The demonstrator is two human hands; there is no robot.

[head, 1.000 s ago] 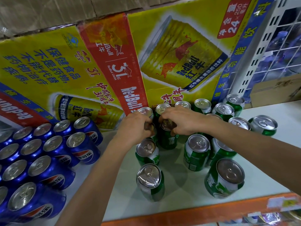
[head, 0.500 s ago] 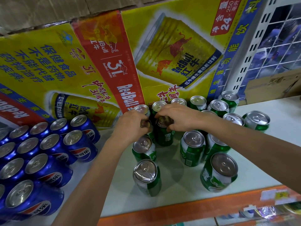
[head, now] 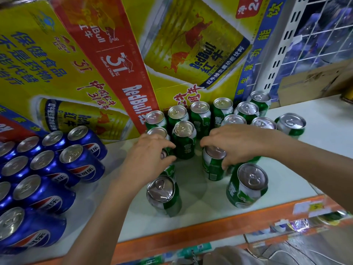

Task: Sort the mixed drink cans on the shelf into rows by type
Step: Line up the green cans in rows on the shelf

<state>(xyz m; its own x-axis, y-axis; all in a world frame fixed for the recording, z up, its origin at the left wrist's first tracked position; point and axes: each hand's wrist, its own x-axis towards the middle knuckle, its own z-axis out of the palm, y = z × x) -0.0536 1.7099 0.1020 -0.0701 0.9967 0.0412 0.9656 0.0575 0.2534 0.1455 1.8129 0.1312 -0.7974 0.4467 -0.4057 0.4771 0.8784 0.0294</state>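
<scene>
Several green cans stand on the white shelf (head: 200, 190), a row of them (head: 200, 115) against the back. Blue Pepsi cans (head: 82, 163) are grouped at the left. My left hand (head: 150, 155) curls over the top of a green can (head: 170, 171) that it mostly hides. My right hand (head: 235, 144) grips the top rim of another green can (head: 212, 169) with fingers and thumb. Between the hands, slightly farther back, a green can (head: 184, 140) stands free. Two more green cans stand near the front, one on the left (head: 164, 196) and one on the right (head: 246, 186).
A large yellow and red Red Bull carton (head: 114, 64) leans behind the cans. A white slotted upright (head: 280, 44) and wire grid stand at the back right, with a cardboard box (head: 315, 79) beyond. The shelf's orange front edge (head: 210, 228) carries price tags.
Both hands have let go of the cans farther back and moved toward me onto the cans in front of them. The view has shifted closer.
</scene>
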